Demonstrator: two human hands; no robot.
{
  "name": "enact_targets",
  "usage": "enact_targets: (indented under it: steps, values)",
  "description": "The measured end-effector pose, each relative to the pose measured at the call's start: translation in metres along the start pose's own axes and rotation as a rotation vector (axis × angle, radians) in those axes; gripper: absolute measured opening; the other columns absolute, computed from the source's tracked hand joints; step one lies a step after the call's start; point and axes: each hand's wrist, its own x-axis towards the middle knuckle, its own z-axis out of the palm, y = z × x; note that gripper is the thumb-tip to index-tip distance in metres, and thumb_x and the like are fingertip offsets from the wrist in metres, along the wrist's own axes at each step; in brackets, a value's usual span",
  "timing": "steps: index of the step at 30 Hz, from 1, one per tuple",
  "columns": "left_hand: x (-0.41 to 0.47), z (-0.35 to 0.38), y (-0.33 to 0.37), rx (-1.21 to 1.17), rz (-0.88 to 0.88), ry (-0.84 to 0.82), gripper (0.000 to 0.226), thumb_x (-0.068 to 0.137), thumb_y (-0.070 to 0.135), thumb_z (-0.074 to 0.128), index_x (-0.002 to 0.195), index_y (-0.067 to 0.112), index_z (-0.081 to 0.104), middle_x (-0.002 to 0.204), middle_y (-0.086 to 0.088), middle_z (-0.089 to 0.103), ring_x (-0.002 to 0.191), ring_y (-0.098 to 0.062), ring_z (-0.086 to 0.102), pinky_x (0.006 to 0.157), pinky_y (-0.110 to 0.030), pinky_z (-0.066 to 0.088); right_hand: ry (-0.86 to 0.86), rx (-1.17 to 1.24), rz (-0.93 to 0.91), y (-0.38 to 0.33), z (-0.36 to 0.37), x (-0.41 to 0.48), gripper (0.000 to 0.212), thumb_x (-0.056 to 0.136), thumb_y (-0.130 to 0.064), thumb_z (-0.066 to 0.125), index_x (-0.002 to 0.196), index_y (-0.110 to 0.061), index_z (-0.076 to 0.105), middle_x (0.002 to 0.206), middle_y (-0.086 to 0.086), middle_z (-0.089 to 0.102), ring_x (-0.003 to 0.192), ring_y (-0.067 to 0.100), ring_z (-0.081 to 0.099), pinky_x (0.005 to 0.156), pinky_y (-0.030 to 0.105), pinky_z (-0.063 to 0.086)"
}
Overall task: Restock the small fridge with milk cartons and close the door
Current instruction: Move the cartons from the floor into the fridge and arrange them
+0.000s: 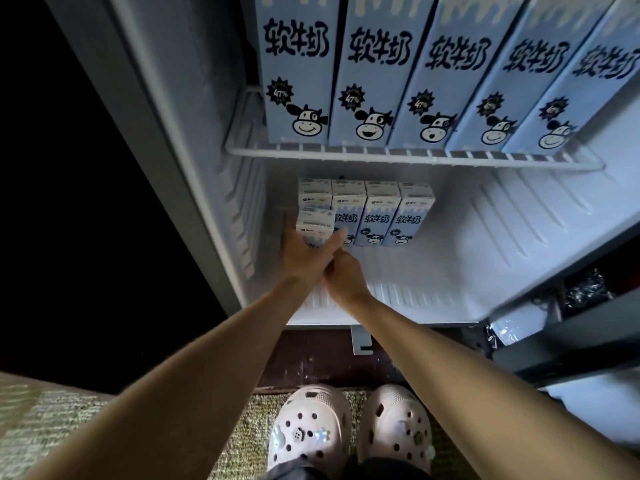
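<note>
The small fridge point(485, 237) stands open before me. On its lower floor a row of small blue-and-white milk cartons point(377, 216) stands against the back wall. My left hand point(304, 254) grips one small milk carton point(313, 228) in front of the row's left end, thumb on its right side. My right hand point(343, 277) sits just below and right of the left one, fingers curled; what it holds, if anything, is hidden. Several large milk cartons point(426, 81) with cow faces fill the wire shelf point(415, 155) above.
The fridge's left wall point(180, 150) is close to my left hand. The lower floor to the right of the small cartons is bare white plastic point(467, 271). The open door point(571, 323) is at the right. My feet in pale clogs point(349, 427) stand on a rug.
</note>
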Motion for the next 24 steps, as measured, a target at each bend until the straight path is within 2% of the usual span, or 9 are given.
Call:
enact_targets:
  steps: [1,3,5,8,10,12,16,24]
  values:
    - [0.003,0.0,0.002,-0.007,0.002,-0.019,0.054,0.075,0.032,0.074,0.122,0.018,0.05,0.105,0.008,0.064,0.096,-0.008,0.062,0.078,-0.02,0.051,-0.002,-0.016,0.002,0.002,0.0,0.003,0.031,0.094,0.001,0.041,0.123,0.001,0.051,0.079,-0.005,0.06,0.07,0.005,0.056,0.048,0.001,0.038]
    - [0.007,-0.001,0.003,-0.004,0.0,-0.058,0.053,0.076,0.036,0.073,0.122,0.018,0.053,0.105,0.008,0.066,0.092,-0.007,0.063,0.072,-0.014,0.048,0.008,-0.086,0.01,0.005,0.001,0.01,0.031,0.092,0.004,0.041,0.121,0.003,0.05,0.067,-0.011,0.045,0.06,0.001,0.043,0.045,0.003,0.037]
    - [0.011,-0.001,0.003,-0.002,-0.028,-0.062,0.057,0.074,0.04,0.073,0.124,0.019,0.054,0.11,0.005,0.068,0.097,-0.01,0.064,0.069,-0.014,0.048,0.012,-0.148,0.016,0.007,0.001,0.015,0.029,0.091,0.005,0.04,0.117,0.004,0.053,0.076,-0.001,0.051,0.069,0.014,0.05,0.05,0.008,0.036]
    - [0.013,0.0,0.005,-0.015,-0.068,-0.037,0.054,0.076,0.036,0.073,0.123,0.017,0.055,0.108,0.002,0.068,0.094,-0.012,0.064,0.057,-0.01,0.046,0.008,-0.172,0.024,0.009,0.003,0.02,0.028,0.09,0.005,0.041,0.116,0.004,0.054,0.096,0.019,0.06,0.092,0.03,0.058,0.068,0.029,0.045]
    - [0.014,0.001,0.006,-0.03,-0.062,-0.027,0.052,0.078,0.031,0.072,0.124,0.015,0.055,0.108,0.003,0.066,0.092,-0.01,0.062,0.051,-0.004,0.044,0.004,-0.176,0.022,0.009,0.004,0.021,0.031,0.09,0.004,0.042,0.119,0.003,0.053,0.1,0.022,0.063,0.101,0.034,0.06,0.079,0.037,0.048]
    - [0.015,0.0,0.006,-0.042,-0.06,-0.024,0.054,0.078,0.029,0.072,0.126,0.015,0.053,0.112,0.001,0.065,0.093,-0.009,0.059,0.055,-0.004,0.043,0.003,-0.189,0.014,0.008,0.004,0.021,0.032,0.09,0.004,0.042,0.121,0.003,0.052,0.098,0.02,0.062,0.103,0.034,0.059,0.08,0.036,0.047]
    - [0.014,0.002,0.006,-0.089,-0.057,-0.024,0.056,0.077,0.023,0.073,0.128,0.016,0.05,0.116,0.0,0.065,0.097,-0.011,0.06,0.061,-0.009,0.042,-0.004,-0.204,0.02,0.008,0.005,0.021,0.032,0.091,0.002,0.044,0.122,0.004,0.051,0.113,0.022,0.061,0.1,0.028,0.056,0.079,0.033,0.044]
    - [0.008,-0.001,0.011,-0.124,-0.086,-0.042,0.056,0.078,0.012,0.072,0.128,0.016,0.047,0.105,0.006,0.06,0.097,-0.011,0.059,0.06,-0.009,0.042,0.016,-0.22,0.048,0.002,0.005,0.018,0.031,0.092,0.001,0.042,0.121,0.006,0.052,0.121,0.022,0.056,0.114,0.033,0.052,0.09,0.034,0.044]
